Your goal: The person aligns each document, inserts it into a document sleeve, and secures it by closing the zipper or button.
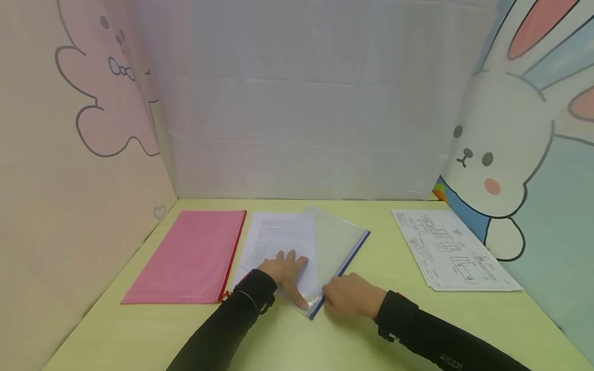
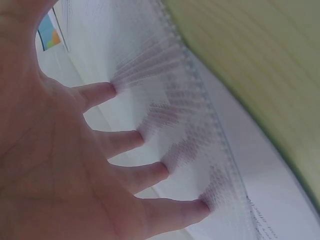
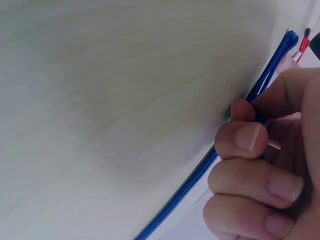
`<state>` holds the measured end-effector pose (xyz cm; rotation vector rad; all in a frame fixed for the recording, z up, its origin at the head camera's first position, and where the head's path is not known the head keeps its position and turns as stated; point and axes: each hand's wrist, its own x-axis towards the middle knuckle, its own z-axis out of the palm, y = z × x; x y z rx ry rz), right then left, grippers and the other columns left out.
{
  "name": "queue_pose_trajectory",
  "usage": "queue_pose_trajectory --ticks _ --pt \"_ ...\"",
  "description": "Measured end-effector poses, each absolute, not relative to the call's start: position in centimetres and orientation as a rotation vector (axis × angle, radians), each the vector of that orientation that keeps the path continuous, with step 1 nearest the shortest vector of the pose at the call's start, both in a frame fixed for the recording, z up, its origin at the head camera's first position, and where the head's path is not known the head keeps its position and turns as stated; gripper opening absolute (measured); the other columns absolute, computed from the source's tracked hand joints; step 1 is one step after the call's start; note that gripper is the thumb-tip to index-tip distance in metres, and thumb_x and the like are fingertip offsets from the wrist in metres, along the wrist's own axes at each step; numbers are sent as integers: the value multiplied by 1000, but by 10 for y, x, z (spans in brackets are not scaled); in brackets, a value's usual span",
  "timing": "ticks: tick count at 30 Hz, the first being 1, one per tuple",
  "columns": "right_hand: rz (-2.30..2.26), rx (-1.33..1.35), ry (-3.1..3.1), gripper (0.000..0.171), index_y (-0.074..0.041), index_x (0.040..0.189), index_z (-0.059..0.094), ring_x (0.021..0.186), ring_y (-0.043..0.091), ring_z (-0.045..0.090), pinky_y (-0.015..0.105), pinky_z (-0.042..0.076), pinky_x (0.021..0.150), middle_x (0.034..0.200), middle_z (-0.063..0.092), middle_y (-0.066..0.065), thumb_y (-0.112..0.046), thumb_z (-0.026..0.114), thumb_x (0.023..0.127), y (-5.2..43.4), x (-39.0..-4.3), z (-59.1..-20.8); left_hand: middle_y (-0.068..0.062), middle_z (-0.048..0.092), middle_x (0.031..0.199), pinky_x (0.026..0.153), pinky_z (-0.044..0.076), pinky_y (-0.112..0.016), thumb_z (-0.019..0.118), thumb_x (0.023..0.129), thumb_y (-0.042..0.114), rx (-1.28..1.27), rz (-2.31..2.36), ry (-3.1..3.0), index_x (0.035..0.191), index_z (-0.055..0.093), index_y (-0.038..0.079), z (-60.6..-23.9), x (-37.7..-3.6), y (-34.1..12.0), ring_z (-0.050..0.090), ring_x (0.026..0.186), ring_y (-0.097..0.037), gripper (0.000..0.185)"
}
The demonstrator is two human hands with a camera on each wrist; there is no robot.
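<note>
A clear mesh pouch (image 1: 336, 239) with a blue zipper edge (image 1: 355, 250) lies on the yellow-green table (image 1: 325, 340), partly over a printed white sheet (image 1: 266, 229). My left hand (image 1: 283, 270) lies flat with straight, spread fingers on the pouch's near left part. In the left wrist view the fingertips (image 2: 150, 172) meet the mesh (image 2: 165, 65) over printed text. I cannot tell whether they are inside it. My right hand (image 1: 350, 301) is at the pouch's near corner. Its fingers (image 3: 250, 137) pinch the blue zipper (image 3: 190, 182).
A pink zip folder (image 1: 185, 255) with a red zipper lies to the left. Sheets with technical drawings (image 1: 452, 250) lie at the right. Cartoon-printed panels (image 1: 83, 170) wall the table on the left, back and right.
</note>
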<state>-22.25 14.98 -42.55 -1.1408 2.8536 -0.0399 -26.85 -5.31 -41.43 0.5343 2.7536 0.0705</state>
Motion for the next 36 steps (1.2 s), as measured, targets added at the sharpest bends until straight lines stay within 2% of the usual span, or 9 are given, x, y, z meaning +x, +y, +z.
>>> queue_pose_trajectory --ticks 36 --pt "-2 -1016 2855 18 -12 82 58 58 13 45 33 43 54 67 48 -3 -18 60 99 158 -228 -424 -13 29 165 107 35 -67 90 59 67 545 94 2749 157 39 25 -415 -270 -53 27 149 -41 117"
